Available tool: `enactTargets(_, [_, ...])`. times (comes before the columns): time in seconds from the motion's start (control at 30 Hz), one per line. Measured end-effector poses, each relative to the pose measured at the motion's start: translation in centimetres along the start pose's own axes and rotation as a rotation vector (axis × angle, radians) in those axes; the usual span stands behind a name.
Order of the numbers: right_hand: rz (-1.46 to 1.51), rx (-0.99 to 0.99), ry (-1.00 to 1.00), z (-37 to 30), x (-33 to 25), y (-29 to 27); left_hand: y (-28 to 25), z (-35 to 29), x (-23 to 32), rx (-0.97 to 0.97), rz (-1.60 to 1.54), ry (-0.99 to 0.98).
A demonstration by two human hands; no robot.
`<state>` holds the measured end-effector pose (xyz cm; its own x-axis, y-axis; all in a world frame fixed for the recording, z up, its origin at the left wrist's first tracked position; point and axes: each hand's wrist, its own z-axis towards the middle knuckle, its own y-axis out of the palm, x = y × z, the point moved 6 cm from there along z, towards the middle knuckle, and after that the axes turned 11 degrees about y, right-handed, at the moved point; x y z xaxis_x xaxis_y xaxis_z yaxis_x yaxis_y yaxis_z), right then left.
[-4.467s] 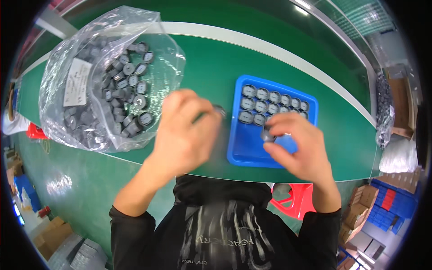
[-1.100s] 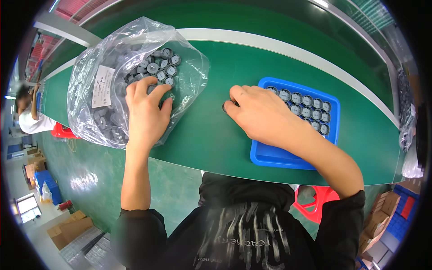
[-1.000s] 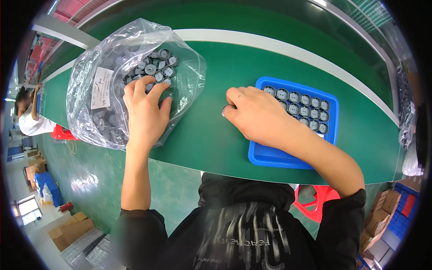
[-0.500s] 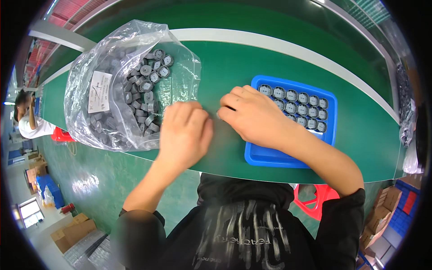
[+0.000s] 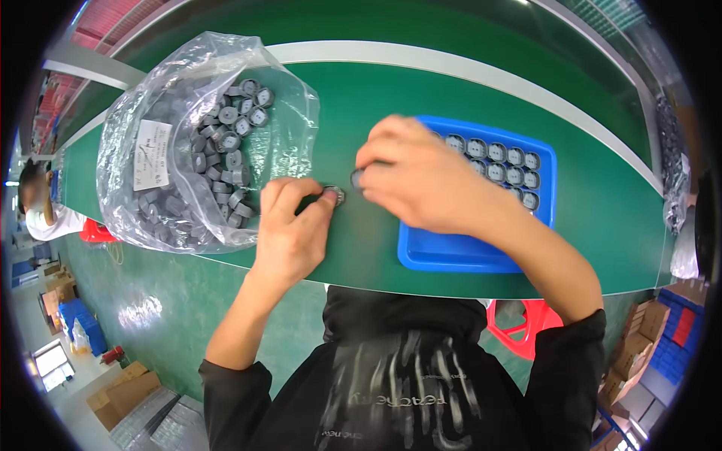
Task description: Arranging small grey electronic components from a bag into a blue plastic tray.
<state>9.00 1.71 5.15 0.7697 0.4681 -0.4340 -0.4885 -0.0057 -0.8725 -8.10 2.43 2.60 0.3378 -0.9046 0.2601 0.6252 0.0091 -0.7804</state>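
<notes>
My left hand [image 5: 292,229] is closed in a pinch on a small round grey part [image 5: 335,195], beside the mouth of a clear plastic bag [image 5: 297,113]. Inside the bag lies a heap of the same grey cylindrical parts [image 5: 233,159]. Over the left edge of a blue tray [image 5: 459,259], my right hand [image 5: 421,173] is curled, with another round grey part [image 5: 356,179] between its thumb and fingers. Rows of grey parts [image 5: 496,152] stand in the far portion of the tray, partly hidden behind the right hand.
Both bag and tray rest on a green worktable [image 5: 361,98] with a pale raised strip along its far side. A red stool [image 5: 519,323] stands beneath the near edge. At the far left sits another person [image 5: 45,203]. Cardboard boxes [image 5: 124,391] are on the floor at left.
The left hand has turned its fingertips rightward, and the part in its pinch now shows. My right hand has shifted slightly up. The whole view has moved a little.
</notes>
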Motion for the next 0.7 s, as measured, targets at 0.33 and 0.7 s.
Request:
enactTargets(0.33, [0.078,0.111,0.264,-12.8,0.0,-7.7,0.3,3.9,6.9,0.032,-0.265,0.153])
enactTargets(0.7, [-0.113,0.113,0.351,-16.6,2.7,-4.4,7.7,8.0,10.7,-0.193,-0.316,0.253])
